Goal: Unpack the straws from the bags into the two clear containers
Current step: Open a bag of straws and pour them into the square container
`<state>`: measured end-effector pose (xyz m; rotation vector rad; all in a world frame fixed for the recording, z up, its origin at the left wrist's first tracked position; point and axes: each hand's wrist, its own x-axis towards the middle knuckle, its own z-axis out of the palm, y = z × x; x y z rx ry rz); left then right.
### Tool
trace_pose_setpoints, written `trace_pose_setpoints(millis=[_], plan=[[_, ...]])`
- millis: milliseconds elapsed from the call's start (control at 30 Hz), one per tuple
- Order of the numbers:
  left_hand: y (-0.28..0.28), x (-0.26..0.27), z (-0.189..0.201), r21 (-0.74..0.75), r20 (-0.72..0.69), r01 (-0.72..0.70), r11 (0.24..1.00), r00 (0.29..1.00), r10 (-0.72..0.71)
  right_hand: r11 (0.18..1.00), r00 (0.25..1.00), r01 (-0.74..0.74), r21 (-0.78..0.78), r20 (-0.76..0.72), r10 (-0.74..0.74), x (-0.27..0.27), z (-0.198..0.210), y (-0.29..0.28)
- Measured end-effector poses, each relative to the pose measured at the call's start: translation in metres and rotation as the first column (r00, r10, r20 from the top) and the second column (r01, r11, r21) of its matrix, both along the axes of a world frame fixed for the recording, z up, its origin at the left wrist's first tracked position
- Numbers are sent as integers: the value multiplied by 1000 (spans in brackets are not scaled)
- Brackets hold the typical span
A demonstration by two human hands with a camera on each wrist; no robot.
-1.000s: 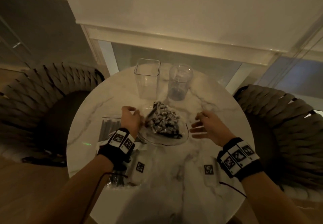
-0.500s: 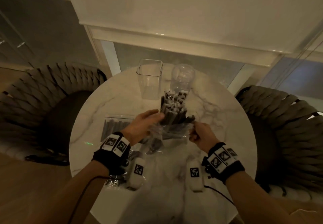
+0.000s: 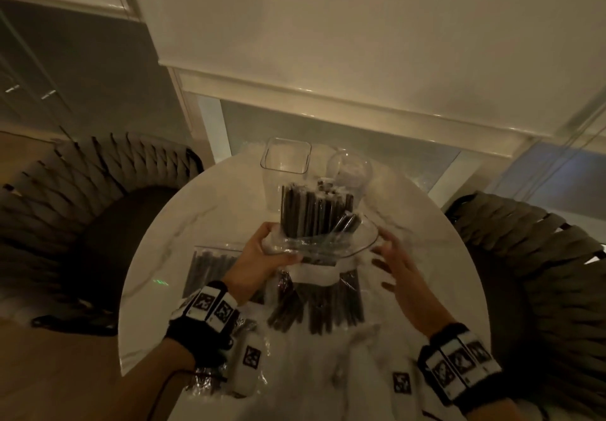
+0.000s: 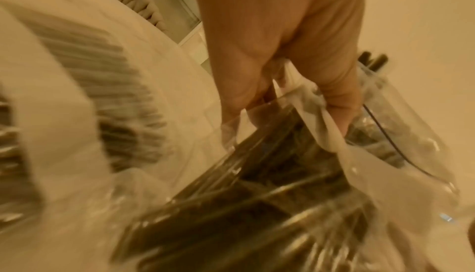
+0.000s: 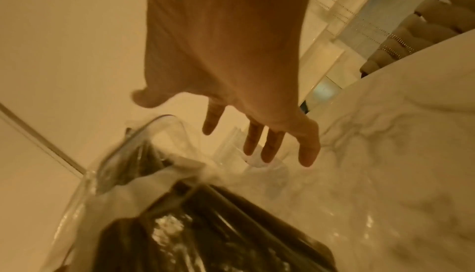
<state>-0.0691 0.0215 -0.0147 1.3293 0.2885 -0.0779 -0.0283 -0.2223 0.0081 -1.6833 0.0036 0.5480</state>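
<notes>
Left hand point(image 3: 262, 256) grips an open straw bag point(image 3: 314, 243) above the desk point(image 3: 183, 217); right hand point(image 3: 398, 269), at three o'clock of it, is spread and empty.

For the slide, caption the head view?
Left hand holds clear bag of dark straws upright; right hand open beside it.

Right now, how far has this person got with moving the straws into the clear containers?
Barely started. Done: nothing; the square container and round container both look empty. In hand: the left hand has a grip on an opened bag of dark straws, which stick up out of it, while the right hand is open beside it. Left: emptying this bag, plus more bags of straws lying on the table.
</notes>
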Motion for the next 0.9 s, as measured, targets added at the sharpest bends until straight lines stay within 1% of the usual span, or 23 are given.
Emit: trace_pose_setpoints(millis=[67, 133, 200, 233, 300, 333, 367, 400, 433, 467, 500, 533, 567, 600, 633, 700, 733, 767, 800, 833, 867, 900], plan=[[2, 8, 23, -63, 22, 70, 996, 997, -69, 992, 996, -83, 100, -23, 86, 1, 10, 12], [-2, 17, 45, -65, 21, 106, 992, 994, -105, 976, 990, -136, 169, -10, 139, 6, 15, 32], [1, 26, 67, -26, 27, 70, 997, 997, -69, 956, 995, -101, 276, 20, 99, 14, 29, 50], [9, 31, 74, -54, 24, 32, 998, 999, -31, 948, 998, -68, 311, 23, 64, 20, 38, 56], [34, 39, 85, -239, 4, -35, 970, 999, 37, 941, 999, -29, 336, 30, 21, 35, 55, 61], [46, 42, 90, -245, 30, -65, 967, 997, 75, 938, 999, -25, 345, 33, 15, 43, 61, 61], [55, 43, 92, -151, 97, -97, 984, 989, 112, 939, 999, -24, 344, 33, 13, 51, 67, 62], [62, 43, 92, 66, 197, -125, 990, 974, 110, 942, 999, -25, 335, 32, 15, 61, 70, 63], [66, 46, 89, 356, 297, -160, 921, 954, 50, 955, 1000, -11, 298, 22, 5, 69, 74, 65], [68, 50, 88, 634, 367, -197, 748, 928, -67, 966, 999, -33, 258, 38, 24, 76, 77, 67], [68, 54, 89, 810, 418, -268, 522, 888, -193, 978, 997, -64, 200, 63, 52, 82, 80, 71], [66, 59, 89, 884, 430, -324, 338, 846, -315, 985, 989, -104, 141, 116, 88, 90, 82, 76], [63, 64, 91, 909, 416, -356, 218, 819, -395, 984, 977, -152, 90, 163, 136, 94, 87, 80], [61, 70, 97, 912, 410, -373, 171, 808, -423, 979, 961, -190, 74, 217, 170, 106, 90, 89], [61, 78, 103, 909, 416, -383, 167, 793, -445, 978, 949, -201, 59, 258, 180, 111, 99, 98], [67, 98, 112, 910, 413, -343, 232, 787, -457, 931, 961, -250, 265, 182, 206, 126, 117, 102], [73, 109, 113, 925, 376, -299, 232, 803, -463, 867, 939, -342, 362, 153, 307, 139, 124, 102], [81, 120, 113, 928, 351, -238, 288, 820, -452, 857, 928, -372, 357, 120, 352, 152, 127, 101], [89, 128, 114, 896, 327, -150, 417, 860, -393, 824, 902, -416, 385, 61, 427, 163, 127, 94], [94, 133, 118, 796, 321, -81, 600, 896, -306, 813, 870, -465, 350, 11, 493, 172, 126, 85], [95, 136, 123, 691, 297, -23, 723, 920, -254, 805, 839, -535, 259, 48, 542, 180, 126, 81], [95, 139, 128, 629, 274, 27, 777, 927, -254, 794, 807, -590, 144, 122, 578, 186, 124, 79]])
